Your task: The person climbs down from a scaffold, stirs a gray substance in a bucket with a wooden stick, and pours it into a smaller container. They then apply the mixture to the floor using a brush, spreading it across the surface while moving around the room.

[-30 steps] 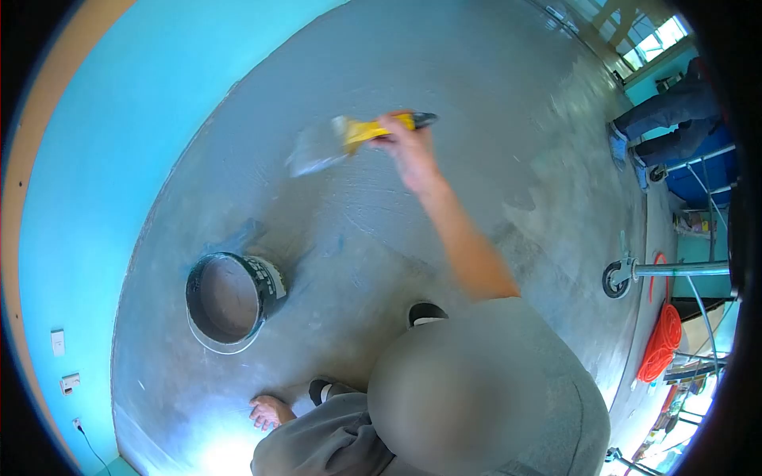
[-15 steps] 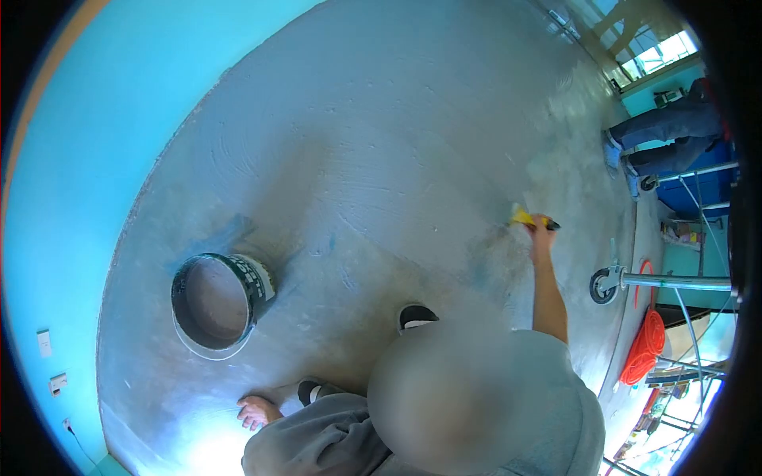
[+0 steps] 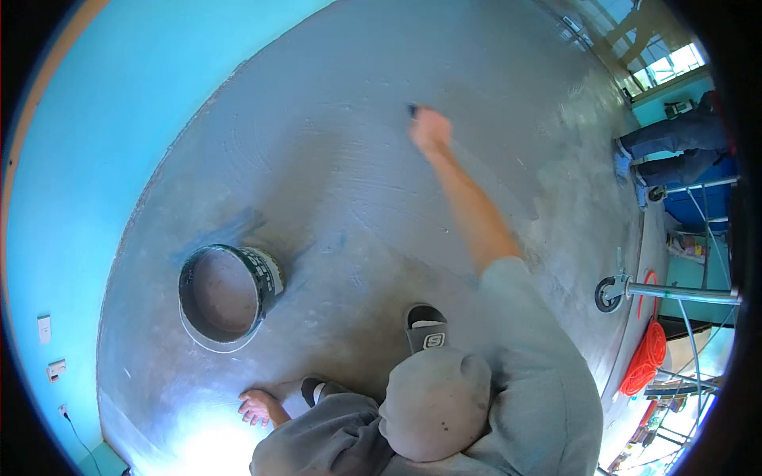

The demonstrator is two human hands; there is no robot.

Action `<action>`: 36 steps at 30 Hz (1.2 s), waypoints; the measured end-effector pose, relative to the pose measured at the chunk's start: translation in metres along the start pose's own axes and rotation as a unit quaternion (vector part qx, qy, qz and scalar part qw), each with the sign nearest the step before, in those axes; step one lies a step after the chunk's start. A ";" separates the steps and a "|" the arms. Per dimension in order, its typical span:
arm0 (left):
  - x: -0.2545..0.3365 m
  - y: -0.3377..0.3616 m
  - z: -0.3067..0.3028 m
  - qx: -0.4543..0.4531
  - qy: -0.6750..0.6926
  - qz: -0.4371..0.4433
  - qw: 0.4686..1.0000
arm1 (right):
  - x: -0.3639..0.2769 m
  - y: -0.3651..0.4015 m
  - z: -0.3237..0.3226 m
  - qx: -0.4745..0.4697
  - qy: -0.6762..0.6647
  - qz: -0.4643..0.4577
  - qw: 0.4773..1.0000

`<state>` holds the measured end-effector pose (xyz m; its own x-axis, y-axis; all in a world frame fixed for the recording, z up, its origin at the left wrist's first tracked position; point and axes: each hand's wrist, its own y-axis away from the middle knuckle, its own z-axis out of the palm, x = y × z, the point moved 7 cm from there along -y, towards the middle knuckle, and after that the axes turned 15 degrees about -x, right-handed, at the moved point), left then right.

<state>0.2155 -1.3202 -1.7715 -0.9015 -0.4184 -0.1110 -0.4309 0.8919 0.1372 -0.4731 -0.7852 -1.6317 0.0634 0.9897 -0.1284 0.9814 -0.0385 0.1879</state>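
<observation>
My right hand (image 3: 431,128) is wrapped round a hand tool (image 3: 413,109), of which only a dark end shows clearly. The hand is blurred, over grey-coated floor (image 3: 381,71) with small bumps and streaks. Whether the tool touches the floor is hidden. My left hand (image 3: 255,406) hangs low beside my knee, fingers spread and holding nothing. Between that hand and the wall stands a dark bucket (image 3: 270,274) with white lettering, holding thick grey-brown liquid (image 3: 225,293). Its wire handle lies down against the side.
A turquoise wall (image 3: 103,159) with sockets (image 3: 56,370) runs along the left. At right are a caster wheel (image 3: 609,294) on a metal frame, a coiled orange hose (image 3: 644,361) and another person's legs (image 3: 675,143). My sandalled foot (image 3: 426,327) rests on the floor.
My right hand has swung forward and left with the tool, from the paler floor near the wheel onto the grey coat. The tool's yellow part is now out of sight. The left hand stays put.
</observation>
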 end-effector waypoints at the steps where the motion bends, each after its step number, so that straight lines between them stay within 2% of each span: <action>1: -0.001 -0.002 0.004 0.001 0.002 0.000 1.000 | -0.040 -0.010 -0.003 0.009 -0.033 -0.036 0.999; 4: 0.003 0.002 0.001 0.000 0.008 0.004 1.000 | -0.130 -0.005 -0.024 0.054 -0.142 -0.098 0.984; 5: 0.004 0.001 0.001 0.000 0.008 0.007 1.000 | -0.141 -0.004 -0.027 0.084 -0.196 -0.111 0.971; 8: 0.002 -0.007 0.007 0.004 0.012 0.012 1.000 | -0.128 -0.003 -0.021 0.087 -0.397 -0.088 0.909; 10: 0.003 -0.008 0.007 0.003 0.015 0.015 1.000 | -0.075 -0.019 0.024 0.068 -0.550 -0.047 0.831; 11: 0.003 -0.007 0.008 0.002 0.014 0.017 1.000 | -0.039 -0.009 0.045 0.022 -0.654 0.012 0.756; 12: 0.003 -0.006 0.004 0.003 0.010 0.019 1.000 | 0.010 -0.005 0.073 0.092 -0.702 0.003 0.706; 13: 0.003 -0.005 0.004 0.002 0.011 0.020 1.000 | 0.054 0.031 0.069 0.080 -0.739 0.044 0.668; 14: 0.001 -0.006 0.002 0.000 0.012 0.017 1.000 | 0.108 0.056 0.084 0.085 -0.781 0.045 0.617; 15: 0.002 -0.004 0.003 -0.004 0.010 0.014 1.000 | 0.161 0.094 0.085 0.098 -0.777 0.043 0.620; 16: 0.000 -0.004 0.003 -0.007 0.007 0.013 1.000 | 0.213 0.137 0.083 0.112 -0.735 0.073 0.665; 17: -0.002 -0.003 0.002 -0.010 0.004 0.011 1.000 | 0.276 0.180 0.096 0.137 -0.735 0.168 0.643; 18: -0.003 -0.002 0.002 -0.015 0.001 0.009 1.000 | 0.329 0.226 0.095 0.165 -0.716 0.164 0.658; 19: -0.004 0.000 0.002 -0.023 -0.004 0.006 1.000 | 0.358 0.271 0.077 0.188 -0.687 0.218 0.667; 21: -0.004 0.003 0.000 -0.036 -0.004 0.001 0.999 | 0.437 0.327 0.056 0.242 -0.578 0.265 0.733; 23: 0.000 0.003 -0.003 -0.048 -0.059 -0.017 0.997 | 0.447 0.341 0.007 0.199 -0.382 0.332 0.839; 25: 0.006 0.003 -0.006 -0.057 -0.095 -0.019 0.994 | 0.427 0.301 -0.016 0.137 -0.115 0.334 0.925; 26: 0.007 0.006 -0.008 -0.060 -0.106 -0.014 0.992 | 0.417 0.272 -0.028 0.104 0.025 0.323 0.940; 28: 0.003 0.007 -0.006 -0.055 -0.072 -0.015 0.996 | 0.343 0.206 -0.034 0.087 -0.023 0.247 0.965; 29: -0.002 -0.003 0.003 -0.043 -0.026 -0.021 0.998 | 0.307 0.163 -0.026 0.071 -0.001 0.201 0.977; 30: -0.008 -0.008 0.007 -0.030 0.019 -0.028 0.999 | 0.265 0.122 -0.018 0.045 -0.004 0.195 0.980; 32: -0.007 -0.004 0.004 -0.031 0.014 -0.034 0.999 | 0.143 0.060 -0.013 0.000 0.012 0.085 0.996; 33: -0.004 -0.003 0.001 -0.031 0.011 -0.034 0.999 | 0.101 0.021 0.007 0.031 0.034 -0.021 0.999; 34: -0.005 -0.006 0.004 -0.030 0.006 -0.034 0.999 | 0.038 0.001 0.007 -0.031 0.061 -0.043 0.997; 35: -0.006 -0.007 0.005 -0.030 0.001 -0.033 0.999 | -0.011 -0.023 0.020 -0.051 0.055 -0.083 0.994; 36: -0.006 -0.008 0.005 -0.031 -0.005 -0.032 0.999 | -0.065 -0.033 0.022 -0.027 0.033 -0.144 0.989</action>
<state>0.2244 -1.3236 -1.7772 -0.8719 -0.4720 -0.1305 -0.4892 0.8512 0.1899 -0.5060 -0.8511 -1.6506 -0.2308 0.9654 -0.1210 0.9459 0.2518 0.2046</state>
